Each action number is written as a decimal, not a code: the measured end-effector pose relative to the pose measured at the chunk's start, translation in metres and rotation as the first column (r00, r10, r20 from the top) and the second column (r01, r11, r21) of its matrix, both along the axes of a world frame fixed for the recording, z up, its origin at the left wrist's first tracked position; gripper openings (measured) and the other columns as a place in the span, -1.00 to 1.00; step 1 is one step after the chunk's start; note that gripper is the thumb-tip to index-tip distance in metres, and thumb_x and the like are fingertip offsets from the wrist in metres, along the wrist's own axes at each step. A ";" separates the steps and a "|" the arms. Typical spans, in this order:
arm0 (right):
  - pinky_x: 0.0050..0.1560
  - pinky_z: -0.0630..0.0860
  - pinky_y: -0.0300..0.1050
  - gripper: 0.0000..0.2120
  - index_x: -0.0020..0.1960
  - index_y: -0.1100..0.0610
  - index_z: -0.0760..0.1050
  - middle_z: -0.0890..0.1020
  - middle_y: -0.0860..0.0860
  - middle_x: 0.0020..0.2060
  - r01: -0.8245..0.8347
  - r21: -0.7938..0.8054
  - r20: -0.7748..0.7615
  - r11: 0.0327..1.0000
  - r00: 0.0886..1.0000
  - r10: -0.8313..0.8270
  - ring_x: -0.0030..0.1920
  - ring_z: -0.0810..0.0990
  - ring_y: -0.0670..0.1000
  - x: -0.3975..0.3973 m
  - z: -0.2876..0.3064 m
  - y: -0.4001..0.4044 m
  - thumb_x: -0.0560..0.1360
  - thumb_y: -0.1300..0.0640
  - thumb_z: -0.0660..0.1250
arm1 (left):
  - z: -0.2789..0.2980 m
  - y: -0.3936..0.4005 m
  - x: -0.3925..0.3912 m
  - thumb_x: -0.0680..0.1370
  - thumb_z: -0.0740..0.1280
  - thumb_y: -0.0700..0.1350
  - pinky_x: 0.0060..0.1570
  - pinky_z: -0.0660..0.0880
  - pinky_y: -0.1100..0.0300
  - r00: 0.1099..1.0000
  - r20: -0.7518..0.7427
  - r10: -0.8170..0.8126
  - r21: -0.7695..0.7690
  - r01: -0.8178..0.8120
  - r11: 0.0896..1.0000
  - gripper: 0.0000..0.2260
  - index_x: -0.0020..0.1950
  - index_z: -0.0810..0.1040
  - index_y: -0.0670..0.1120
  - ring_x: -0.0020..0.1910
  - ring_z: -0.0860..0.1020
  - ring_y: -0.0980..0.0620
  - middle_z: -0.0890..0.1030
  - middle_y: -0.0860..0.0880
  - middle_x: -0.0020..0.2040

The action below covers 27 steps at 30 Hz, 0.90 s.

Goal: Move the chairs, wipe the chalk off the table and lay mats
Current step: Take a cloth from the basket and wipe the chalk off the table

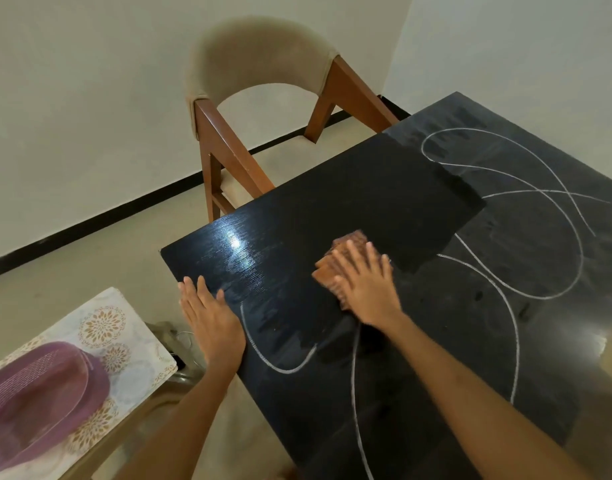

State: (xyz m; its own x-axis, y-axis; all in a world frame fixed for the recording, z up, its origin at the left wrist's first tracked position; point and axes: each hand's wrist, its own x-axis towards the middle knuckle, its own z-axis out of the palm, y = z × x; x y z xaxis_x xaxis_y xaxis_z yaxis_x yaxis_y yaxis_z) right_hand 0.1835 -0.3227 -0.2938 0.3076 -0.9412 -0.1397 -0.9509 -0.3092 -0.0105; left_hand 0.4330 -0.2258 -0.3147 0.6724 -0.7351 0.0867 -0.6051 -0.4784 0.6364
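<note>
Right hand point(365, 282) flat, fingers spread, half-covering orange cloth point(335, 268); left hand point(211, 317) open-palmed on table point(332, 209) edge; chalk lines point(539, 209) cut off right.

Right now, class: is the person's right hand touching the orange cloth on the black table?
Touching. The head view shows the right hand pressed flat on the orange cloth, fingers spread over it, with no gap, on the black table.

A home dining corner, it seems: a black table point(349, 209) scrawled with chalk lines point(571, 244) stands near plain cream walls point(83, 98) with a dark skirting point(100, 216), a padded wooden chair point(259, 109) drawn up at its far edge, and patterned mats point(100, 327) stacked on a side stand.
</note>
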 end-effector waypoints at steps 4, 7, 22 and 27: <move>0.51 -0.12 0.25 -0.50 0.57 -0.12 -0.07 -0.08 -0.04 0.58 0.225 0.035 0.022 0.974 0.974 -0.226 0.56 -0.15 0.17 -0.049 0.005 -0.039 0.66 -0.11 -0.08 | 0.001 -0.001 0.001 0.67 0.05 -0.13 0.52 -0.04 -0.03 1.000 -0.014 0.002 -0.029 -0.002 1.000 -0.59 0.48 0.19 -0.26 0.54 0.02 -0.12 0.13 -0.21 0.53; 0.51 -0.14 0.26 -0.50 0.57 -0.11 -0.08 -0.09 -0.03 0.58 0.279 0.072 0.039 0.958 0.959 -0.282 0.56 -0.18 0.17 -0.051 0.005 -0.039 0.66 -0.11 -0.09 | 0.000 0.000 0.001 0.67 0.05 -0.12 0.52 -0.03 -0.04 0.999 -0.033 0.013 -0.030 -0.014 0.999 -0.59 0.49 0.18 -0.26 0.54 0.02 -0.12 0.12 -0.21 0.54; 0.45 0.04 0.38 -0.46 0.55 -0.08 0.05 0.10 0.06 0.56 -0.247 0.011 0.116 0.969 0.963 0.244 0.53 0.03 0.29 0.134 -0.001 0.099 0.61 -0.17 -0.02 | 0.006 0.031 0.031 0.67 0.02 -0.07 0.49 0.04 0.07 0.931 -0.358 0.075 -0.288 -0.187 0.939 -0.61 0.49 0.22 -0.14 0.53 0.11 -0.01 0.19 -0.11 0.53; 0.44 -0.15 0.42 -0.44 0.58 -0.05 -0.09 -0.09 0.09 0.58 -0.231 0.030 0.117 0.973 0.967 0.226 0.52 -0.20 0.33 0.218 0.002 0.066 0.64 -0.19 -0.07 | 0.004 0.052 0.052 0.67 0.02 -0.04 0.46 0.05 0.13 0.919 -0.376 0.118 -0.277 -0.233 0.932 -0.61 0.48 0.24 -0.12 0.52 0.14 0.01 0.24 -0.09 0.51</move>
